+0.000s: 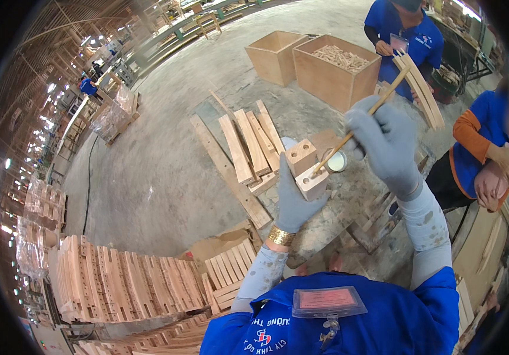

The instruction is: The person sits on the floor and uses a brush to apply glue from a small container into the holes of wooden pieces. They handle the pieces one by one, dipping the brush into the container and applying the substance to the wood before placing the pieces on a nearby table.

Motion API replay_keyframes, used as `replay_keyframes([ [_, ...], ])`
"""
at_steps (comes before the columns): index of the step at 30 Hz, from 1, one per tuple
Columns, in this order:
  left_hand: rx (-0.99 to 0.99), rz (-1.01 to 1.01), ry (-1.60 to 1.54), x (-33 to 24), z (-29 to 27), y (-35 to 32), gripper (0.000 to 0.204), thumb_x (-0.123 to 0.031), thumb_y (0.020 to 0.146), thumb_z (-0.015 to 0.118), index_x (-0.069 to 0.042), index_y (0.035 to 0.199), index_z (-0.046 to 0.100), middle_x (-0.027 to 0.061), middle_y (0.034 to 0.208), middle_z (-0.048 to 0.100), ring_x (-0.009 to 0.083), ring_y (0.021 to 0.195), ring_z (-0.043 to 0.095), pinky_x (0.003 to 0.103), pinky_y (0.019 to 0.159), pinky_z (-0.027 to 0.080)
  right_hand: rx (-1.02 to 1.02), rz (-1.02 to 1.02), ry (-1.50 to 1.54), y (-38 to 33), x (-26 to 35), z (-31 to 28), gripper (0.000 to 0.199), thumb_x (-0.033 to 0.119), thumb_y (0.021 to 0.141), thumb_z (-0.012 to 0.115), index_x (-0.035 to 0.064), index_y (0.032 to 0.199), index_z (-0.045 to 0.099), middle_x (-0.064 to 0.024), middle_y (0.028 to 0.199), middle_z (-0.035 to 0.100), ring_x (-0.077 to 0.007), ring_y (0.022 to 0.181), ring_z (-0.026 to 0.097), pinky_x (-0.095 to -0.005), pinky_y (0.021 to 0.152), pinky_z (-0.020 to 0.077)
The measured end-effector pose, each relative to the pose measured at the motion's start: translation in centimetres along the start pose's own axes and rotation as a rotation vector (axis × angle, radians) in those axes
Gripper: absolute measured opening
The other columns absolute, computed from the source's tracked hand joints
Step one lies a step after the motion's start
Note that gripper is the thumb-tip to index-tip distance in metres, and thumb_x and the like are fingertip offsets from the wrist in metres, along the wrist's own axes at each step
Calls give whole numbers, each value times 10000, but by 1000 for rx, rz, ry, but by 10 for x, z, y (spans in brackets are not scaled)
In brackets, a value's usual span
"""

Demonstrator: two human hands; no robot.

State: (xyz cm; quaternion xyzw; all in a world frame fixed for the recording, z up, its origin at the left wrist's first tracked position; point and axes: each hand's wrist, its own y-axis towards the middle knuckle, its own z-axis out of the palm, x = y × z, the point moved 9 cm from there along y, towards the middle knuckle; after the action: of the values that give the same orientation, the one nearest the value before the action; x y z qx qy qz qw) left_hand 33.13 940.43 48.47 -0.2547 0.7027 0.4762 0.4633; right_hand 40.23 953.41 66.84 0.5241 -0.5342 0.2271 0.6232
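My left hand, in a grey glove, is closed around two pale wooden pieces, their ends turned up. Round holes show in the end of the farther piece and in the nearer piece. A thin wooden stick slants down from my gloved right hand, which grips it between bent fingers. Its lower tip meets the nearer piece's end, at or beside a hole. Just right of the pieces stands a small cup of whitish liquid, partly behind the stick.
Several wooden pieces lie beyond my left hand. A plywood box of small wooden pegs and another box stand on the floor ahead. Stacked slats fill the lower left. Two co-workers are at the right, one holding curved wood.
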Motion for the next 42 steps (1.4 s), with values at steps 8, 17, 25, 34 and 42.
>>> replay_keyframes([
  [8,10,57,67,-28,-2,6,1055,-171,612,775,19,1369,66,188,1237,430,261,1097,508,358,876,462,327,-773,-552,-18,42,64,147,164,823,603,25,865,621,-90,562,515,-210,485,550,-273,445,418],
  [17,18,71,176,-26,-5,3,1077,-187,607,779,29,1371,51,194,1238,434,269,1086,514,353,881,453,359,-729,-626,-19,52,76,205,195,824,609,27,733,535,-76,568,516,-207,466,533,-296,433,403],
  [25,5,-31,77,44,3,-14,1079,-224,584,797,16,1380,110,195,1245,438,275,1112,488,360,899,433,-310,-42,-27,0,-21,-47,232,236,842,595,6,844,624,-22,619,554,-68,552,520,-239,493,409],
  [34,-410,-405,-435,114,-36,-18,679,-282,761,651,-3,1282,318,168,1190,471,249,1075,500,360,910,433,-320,-35,-588,-59,-286,-97,165,183,829,587,20,824,610,-51,669,580,-133,621,532,-298,576,426],
  [42,-667,-304,-380,77,-104,-36,581,-450,846,513,-46,1241,380,140,1172,476,263,1086,495,378,899,453,-383,204,-89,-95,-374,-64,76,61,825,567,27,887,596,-41,780,576,-101,679,507,-271,598,428],
])
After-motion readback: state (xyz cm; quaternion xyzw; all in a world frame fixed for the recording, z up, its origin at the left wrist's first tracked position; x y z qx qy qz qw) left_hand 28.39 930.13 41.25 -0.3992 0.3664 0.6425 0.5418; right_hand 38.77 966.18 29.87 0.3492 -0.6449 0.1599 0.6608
